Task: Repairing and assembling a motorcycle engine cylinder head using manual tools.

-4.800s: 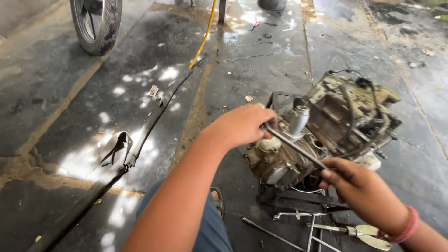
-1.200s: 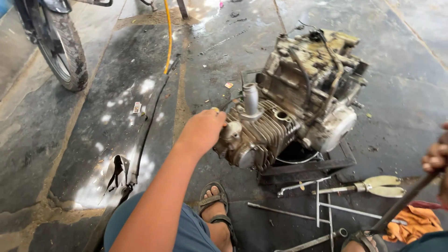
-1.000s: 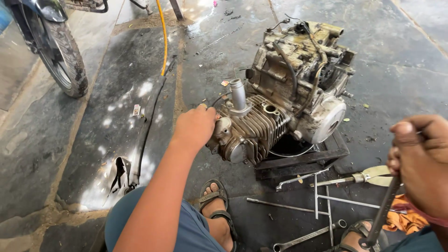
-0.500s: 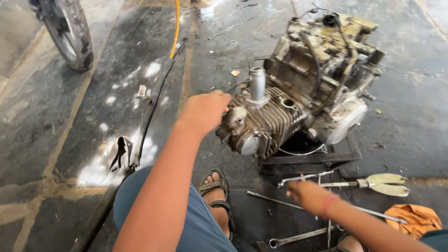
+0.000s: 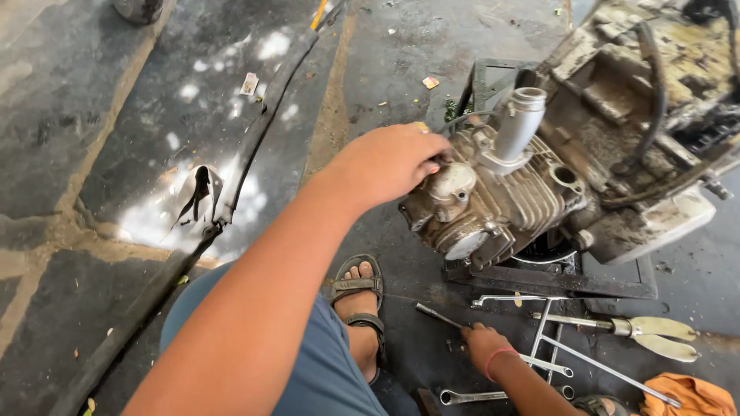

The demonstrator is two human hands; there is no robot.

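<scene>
From my head view, my left hand rests fingers curled on the grimy finned metal engine cylinder head, gripping its round cap. My right hand, lower and nearer me, closes on a thin steel rod lying on the floor, pointing up-left.

Single head cam, looking steeply down from close range over the engine, floor and the person's own arms.

Grimy grey cast-metal finned engine block, matt, rough; slim shiny steel rod tools; orange crumpled cloth rag; dark concrete floor, wet-glossy patches.
</scene>
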